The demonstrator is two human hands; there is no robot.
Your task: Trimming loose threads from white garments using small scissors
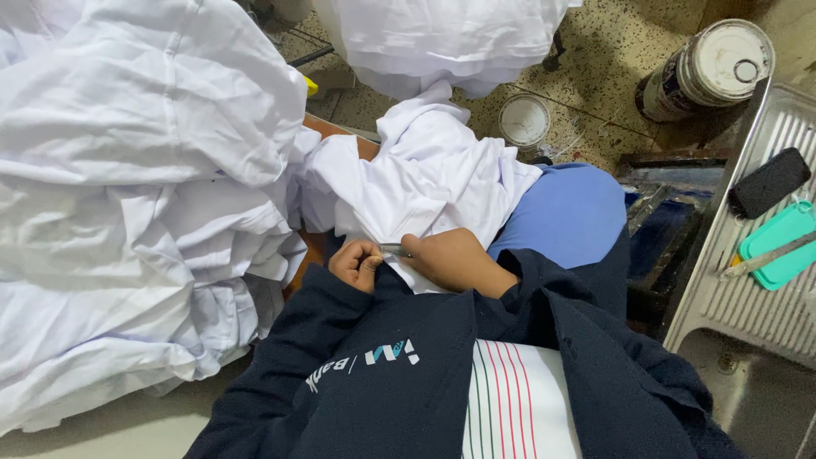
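View from above of a seated person working on a white garment draped over the lap, one knee in blue fabric showing beside it. The left hand pinches a fold of the cloth near its lower edge, its grip closed on the fabric; the right hand is closed around a small metal tool — probably thread snips, though only a short grey tip shows — whose point meets the cloth just beside the left fingers. The work in hand appears to be the trimming or finishing of this one garment, and it looks to be under way rather than complete, since both hands are at the same spot on the hem area. To the person's left a large heap of white garments covers the worktop, and a second white pile lies ahead; whether these are finished or waiting cannot be told from the view. To the right stands a ribbed metal tray carrying a black phone, a teal lid and a metal blade-like tool. On the speckled floor stand a large tin and a small white tub — both well apart from the hands.
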